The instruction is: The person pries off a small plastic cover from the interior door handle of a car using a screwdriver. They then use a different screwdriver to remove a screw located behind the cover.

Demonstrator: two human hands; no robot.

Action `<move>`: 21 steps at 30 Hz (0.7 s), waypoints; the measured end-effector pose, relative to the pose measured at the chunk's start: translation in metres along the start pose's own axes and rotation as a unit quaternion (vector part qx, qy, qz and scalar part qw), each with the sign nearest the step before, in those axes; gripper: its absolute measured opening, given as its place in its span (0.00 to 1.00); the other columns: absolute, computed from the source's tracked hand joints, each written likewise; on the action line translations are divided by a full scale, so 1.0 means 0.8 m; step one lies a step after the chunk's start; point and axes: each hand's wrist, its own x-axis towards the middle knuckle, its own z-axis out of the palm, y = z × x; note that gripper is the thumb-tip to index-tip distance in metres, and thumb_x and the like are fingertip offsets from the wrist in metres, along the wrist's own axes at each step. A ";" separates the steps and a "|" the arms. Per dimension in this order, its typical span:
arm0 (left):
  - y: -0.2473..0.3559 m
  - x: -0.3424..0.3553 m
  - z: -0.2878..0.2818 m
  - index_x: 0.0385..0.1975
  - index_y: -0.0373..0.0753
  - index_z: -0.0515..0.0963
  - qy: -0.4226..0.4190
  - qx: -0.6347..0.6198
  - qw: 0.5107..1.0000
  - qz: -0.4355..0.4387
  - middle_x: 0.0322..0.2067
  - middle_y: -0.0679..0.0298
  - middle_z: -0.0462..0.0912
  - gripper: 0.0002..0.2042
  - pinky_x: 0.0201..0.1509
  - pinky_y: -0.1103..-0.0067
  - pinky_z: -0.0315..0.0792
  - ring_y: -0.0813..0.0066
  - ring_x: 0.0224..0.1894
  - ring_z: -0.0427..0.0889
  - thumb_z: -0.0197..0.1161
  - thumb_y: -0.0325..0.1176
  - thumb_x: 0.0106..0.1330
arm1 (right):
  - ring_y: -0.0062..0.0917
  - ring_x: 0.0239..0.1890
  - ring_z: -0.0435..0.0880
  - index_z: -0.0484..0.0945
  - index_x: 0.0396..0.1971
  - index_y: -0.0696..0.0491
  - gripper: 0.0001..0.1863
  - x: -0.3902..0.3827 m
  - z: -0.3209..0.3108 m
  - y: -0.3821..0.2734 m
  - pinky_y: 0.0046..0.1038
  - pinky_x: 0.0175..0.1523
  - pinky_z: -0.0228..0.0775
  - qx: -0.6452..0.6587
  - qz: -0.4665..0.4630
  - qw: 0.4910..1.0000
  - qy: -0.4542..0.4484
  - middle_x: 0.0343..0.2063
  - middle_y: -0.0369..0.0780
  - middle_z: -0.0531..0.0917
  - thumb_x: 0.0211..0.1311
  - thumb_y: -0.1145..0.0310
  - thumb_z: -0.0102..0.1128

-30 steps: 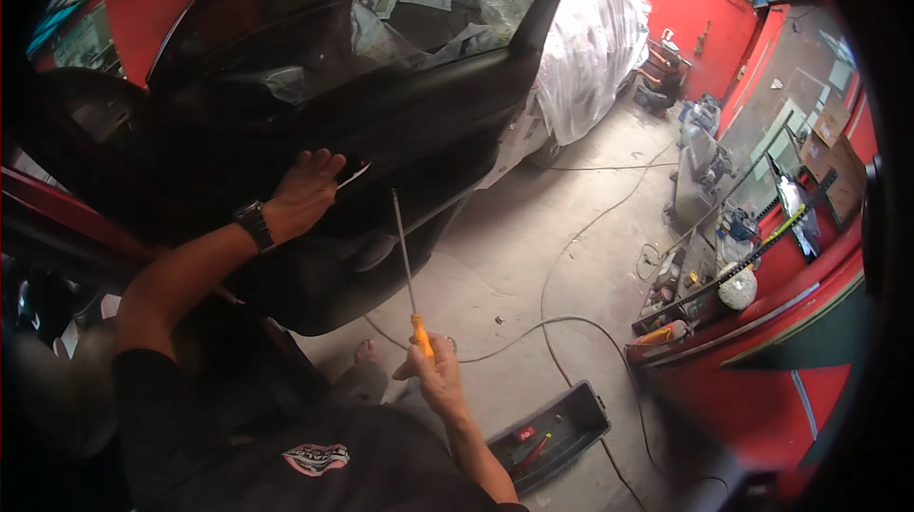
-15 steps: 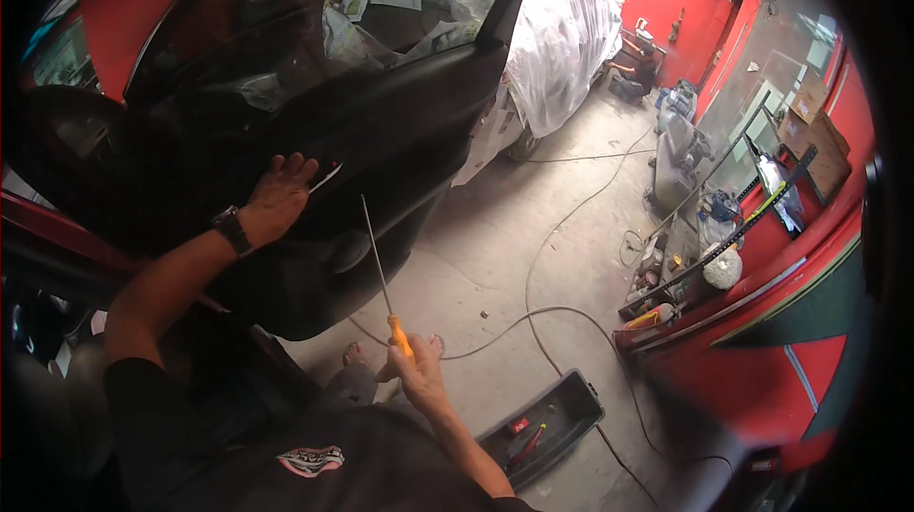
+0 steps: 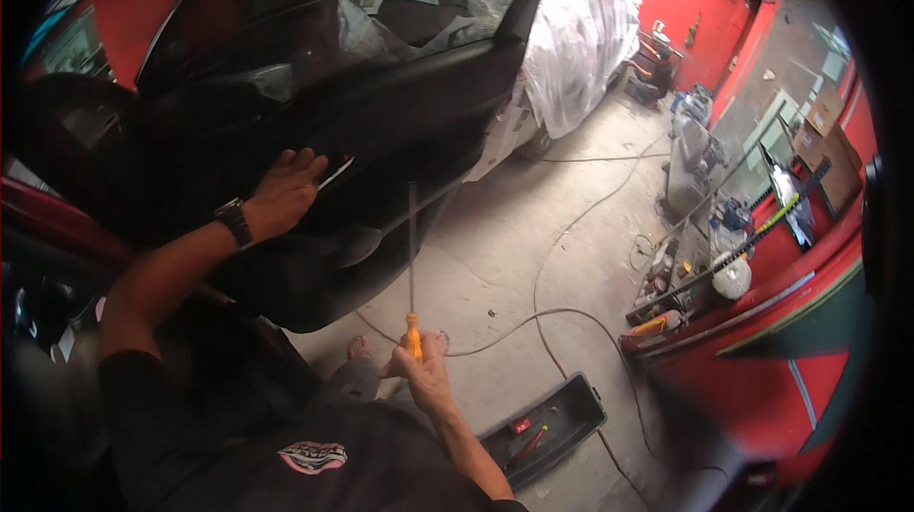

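A black car door (image 3: 409, 98) with a window stands in front of me. My left hand (image 3: 283, 196), wearing a dark watch (image 3: 233, 224), rests on its panel. Its fingers lie against the dark surface beside a thin silver strip (image 3: 337, 172). My right hand (image 3: 426, 377) is closed round the orange handle of a long screwdriver (image 3: 412, 326). The screwdriver's shaft points up and away, its tip in front of the door's lower part. I cannot tell whether the tip touches the door.
A grey bin (image 3: 583, 407) with a red item and a tool stands by my right arm. A hose (image 3: 547, 255) winds over the floor. Behind, a car is draped in plastic sheeting (image 3: 583, 46), and a person (image 3: 652, 74) crouches. A cluttered rack (image 3: 705, 269) lines the right.
The screwdriver has swung from leaning left to nearly upright, its tip moving right. My left hand stays on the door. The view has shifted slightly.
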 end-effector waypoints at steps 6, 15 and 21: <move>0.000 0.009 0.001 0.28 0.37 0.82 0.039 0.043 0.998 0.019 0.43 0.65 0.72 0.06 0.55 0.68 0.63 0.65 0.50 0.69 0.61 0.31 0.55 | 0.17 0.27 0.82 0.70 0.35 0.54 0.13 0.082 0.027 -0.002 0.19 0.26 0.69 -0.037 0.025 0.996 -0.081 0.29 0.37 0.81 0.74 0.59 0.57; -0.008 0.006 -0.004 0.26 0.42 0.83 0.075 0.007 0.996 0.044 0.42 0.67 0.72 0.06 0.51 0.70 0.64 0.68 0.50 0.69 0.63 0.36 0.53 | 0.15 0.38 0.78 0.78 0.53 0.56 0.14 0.224 0.151 -0.008 0.21 0.46 0.72 -0.164 -0.211 0.964 -0.016 0.36 0.35 0.82 0.75 0.64 0.57; -0.008 0.007 -0.004 0.27 0.44 0.83 0.075 -0.020 0.996 0.049 0.40 0.69 0.73 0.06 0.50 0.72 0.64 0.69 0.48 0.70 0.61 0.35 0.56 | 0.16 0.45 0.80 0.74 0.60 0.56 0.18 0.268 0.155 0.007 0.20 0.52 0.71 -0.104 -0.229 0.968 0.012 0.42 0.36 0.83 0.75 0.68 0.55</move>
